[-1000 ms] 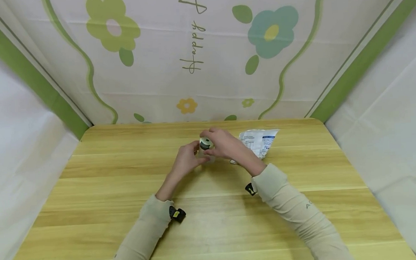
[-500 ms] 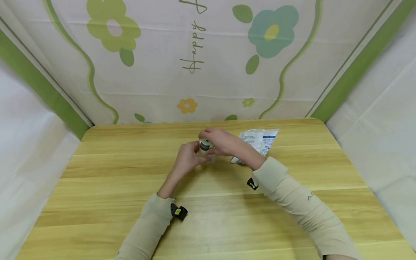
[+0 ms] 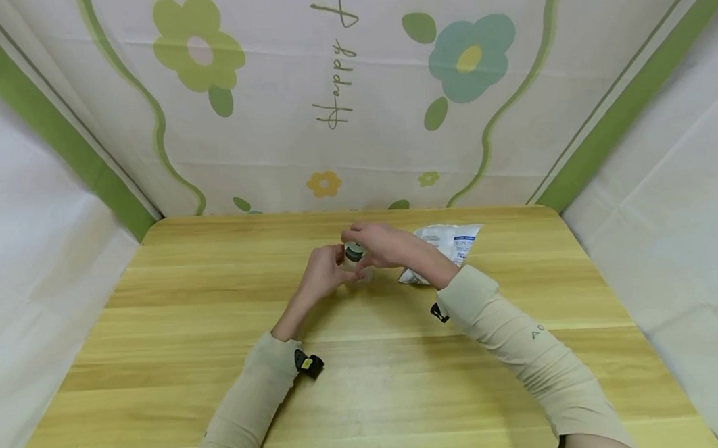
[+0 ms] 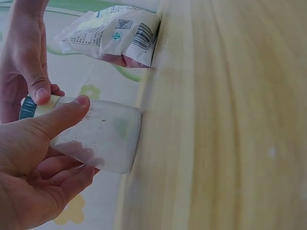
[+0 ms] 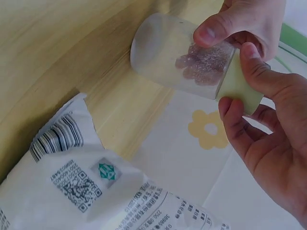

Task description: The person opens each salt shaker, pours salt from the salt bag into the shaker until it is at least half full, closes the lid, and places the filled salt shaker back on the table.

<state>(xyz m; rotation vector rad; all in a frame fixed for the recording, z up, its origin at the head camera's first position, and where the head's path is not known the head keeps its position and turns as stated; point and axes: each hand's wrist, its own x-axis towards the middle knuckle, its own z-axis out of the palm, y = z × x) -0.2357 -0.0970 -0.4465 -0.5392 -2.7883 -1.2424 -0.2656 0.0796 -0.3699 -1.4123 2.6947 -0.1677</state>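
Note:
A translucent jar (image 4: 112, 132) with reddish-brown, rounded contents stands on the wooden table, as the left wrist view shows. Its pale green lid (image 5: 235, 86) has a dark green top (image 4: 28, 108). Around the jar's body curl the thumb and fingers of my left hand (image 3: 321, 273). My right hand (image 3: 387, 245) pinches the lid from above, thumb on one side and fingers on the other. In the head view, the hands hide much of the jar, and only part of the lid (image 3: 354, 250) shows between them.
A white printed packet (image 3: 451, 241) with a barcode and a square code lies just right of the jar, partly behind my right wrist. Behind the far edge of the wooden table (image 3: 355, 386) hangs a flowered cloth (image 3: 270, 147). White cloth walls flank both sides.
My right wrist and forearm have shifted slightly outward and up, fingers still on the lid. The dark patch on the lid looks a little different. My left hand stays around the jar.

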